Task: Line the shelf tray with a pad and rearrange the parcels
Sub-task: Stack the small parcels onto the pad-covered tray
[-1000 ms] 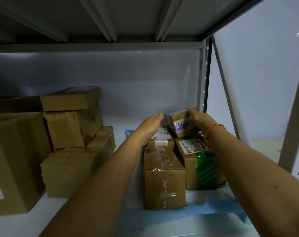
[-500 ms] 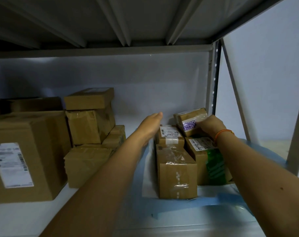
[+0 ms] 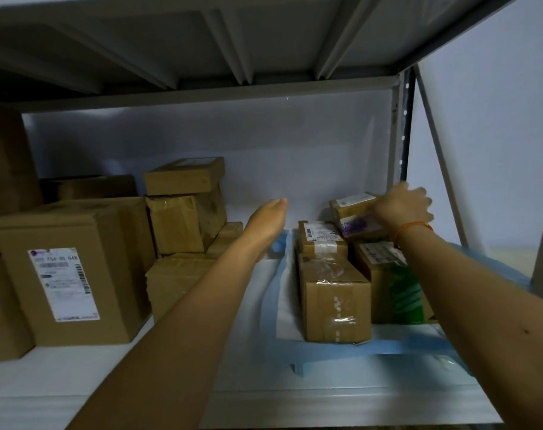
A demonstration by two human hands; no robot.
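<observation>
Pad (image 3: 326, 347) is down on the shelf (image 3: 341, 408), thin and floppy, probably bunches if boxes get dragged; left hand (image 3: 268, 220) flat, holding nothing; farther back, right hand (image 3: 402, 207) grips the small parcel (image 3: 354, 212), looks light and stiff, best held by its sides.

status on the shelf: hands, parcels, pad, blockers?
Right hand grips small purple-label parcel atop the back-right stack. Left hand open, hovering, empty. Blue pad down under four parcels. Nothing blocking.
</observation>
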